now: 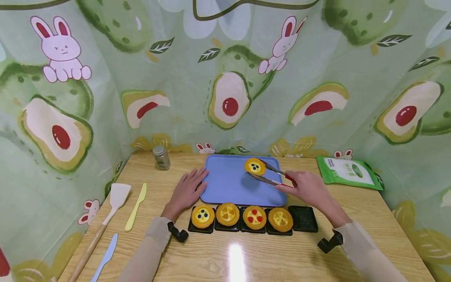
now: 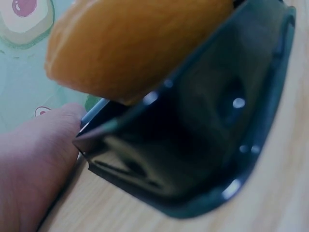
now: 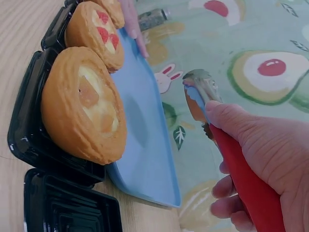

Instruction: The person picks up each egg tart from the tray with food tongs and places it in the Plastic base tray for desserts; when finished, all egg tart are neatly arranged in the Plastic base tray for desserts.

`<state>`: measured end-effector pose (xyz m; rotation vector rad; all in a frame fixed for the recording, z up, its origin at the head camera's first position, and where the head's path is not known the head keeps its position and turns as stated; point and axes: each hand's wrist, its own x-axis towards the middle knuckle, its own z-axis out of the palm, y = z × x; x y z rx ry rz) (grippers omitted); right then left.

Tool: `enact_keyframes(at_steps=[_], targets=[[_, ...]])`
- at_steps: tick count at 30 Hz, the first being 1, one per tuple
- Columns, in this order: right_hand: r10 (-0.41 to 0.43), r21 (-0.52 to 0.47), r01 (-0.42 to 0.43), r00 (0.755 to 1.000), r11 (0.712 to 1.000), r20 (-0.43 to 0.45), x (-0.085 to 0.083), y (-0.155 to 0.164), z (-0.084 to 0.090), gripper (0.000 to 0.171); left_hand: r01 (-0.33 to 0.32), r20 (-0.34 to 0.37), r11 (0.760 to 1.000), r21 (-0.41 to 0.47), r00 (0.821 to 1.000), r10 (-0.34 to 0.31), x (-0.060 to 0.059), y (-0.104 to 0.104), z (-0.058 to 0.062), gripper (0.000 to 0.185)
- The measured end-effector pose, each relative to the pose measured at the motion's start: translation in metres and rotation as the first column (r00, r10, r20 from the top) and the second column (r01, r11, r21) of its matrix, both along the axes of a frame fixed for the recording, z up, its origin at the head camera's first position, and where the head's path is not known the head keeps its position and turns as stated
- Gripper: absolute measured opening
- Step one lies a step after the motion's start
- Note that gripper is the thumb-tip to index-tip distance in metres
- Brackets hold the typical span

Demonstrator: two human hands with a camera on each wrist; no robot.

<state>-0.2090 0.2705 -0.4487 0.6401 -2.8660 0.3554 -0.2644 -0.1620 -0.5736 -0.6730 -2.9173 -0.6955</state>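
Note:
My right hand (image 1: 310,188) grips a pair of red-handled metal tongs (image 1: 262,179). Between the tong tips is an egg tart (image 1: 255,167) topped with blueberries, above the right part of a blue tray (image 1: 225,176). The tong handle also shows red in the right wrist view, with fingers and thumb around it. My left hand (image 1: 188,188) rests with extended fingers at the tray's left edge. In front stand several tarts in square black holders: one with blueberries (image 1: 203,216), one with red fruit (image 1: 254,217), and two with yellow-orange pieces (image 1: 227,214).
A black holder (image 1: 305,219) with its ridged bottom showing ends the row at the right. Leftward lie a spatula (image 1: 118,196), a yellow knife (image 1: 136,207) and a blue knife (image 1: 106,256). A shaker jar (image 1: 161,158) and a green-white packet (image 1: 350,172) stand at the back, before a printed curtain.

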Motion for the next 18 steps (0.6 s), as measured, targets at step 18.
enact_keyframes(at_steps=[18], targets=[[-0.131, -0.021, 0.131, 0.991, 0.991, -0.021, 0.077, 0.026, 0.014, 0.041, -0.002, 0.001, 1.0, 0.001, 1.0, 0.002, -0.002, 0.0, -0.004, 0.058]])
